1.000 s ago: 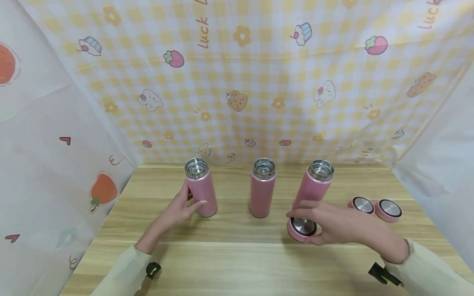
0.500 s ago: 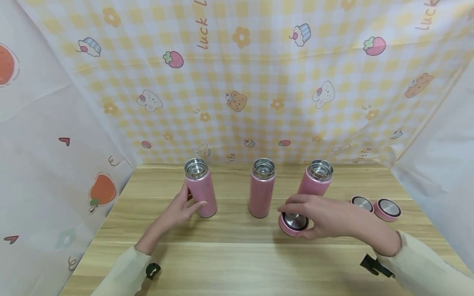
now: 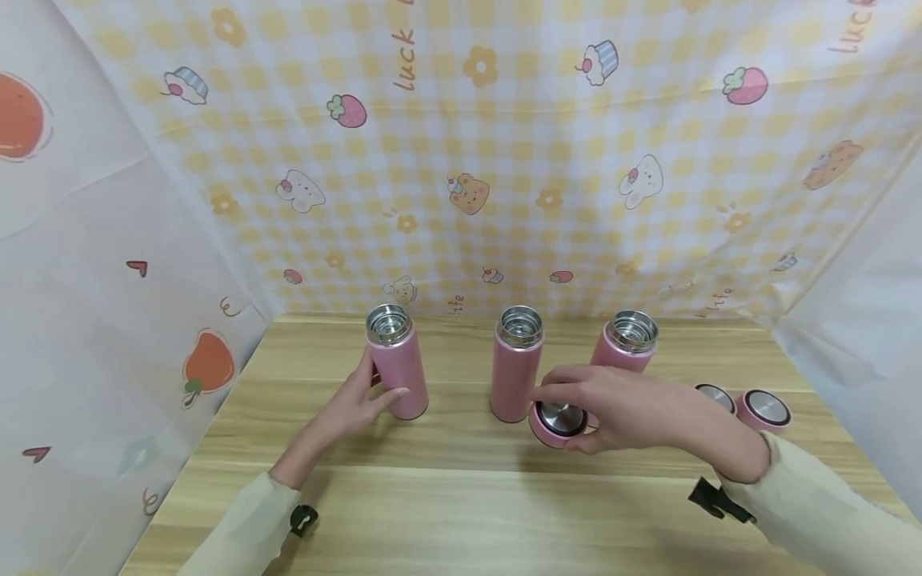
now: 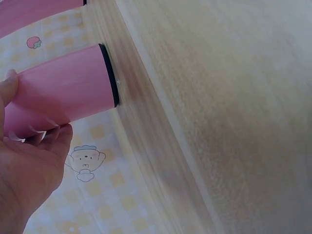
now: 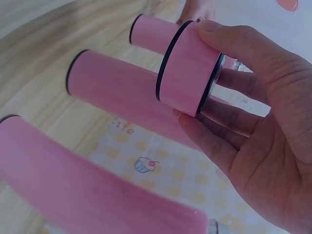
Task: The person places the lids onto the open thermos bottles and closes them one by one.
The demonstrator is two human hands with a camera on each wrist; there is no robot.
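On the left of the table an open pink thermos bottle [image 3: 400, 372] stands upright, its steel mouth bare. My left hand [image 3: 358, 402] grips its side, thumb and fingers around the body; the left wrist view shows the same bottle [image 4: 73, 87] between thumb and fingers. My right hand [image 3: 619, 408] pinches a pink lid [image 3: 560, 422] with a steel disc on top, in front of the middle bottle [image 3: 515, 372]. In the right wrist view the lid [image 5: 187, 68] is held at its edge between thumb and fingertips. The right bottle [image 3: 625, 344] is partly hidden behind the right hand.
Two more pink lids, one [image 3: 715, 398] partly behind the right forearm and another [image 3: 765, 410] beside it, lie at the right of the wooden table [image 3: 461, 520]. A yellow checked cloth [image 3: 504, 160] hangs behind the table, and a white patterned cloth [image 3: 86, 320] at the left.
My right hand has carried the lid leftward and slightly away from me, from before the right bottle to the middle one. The left hand stays on its bottle.
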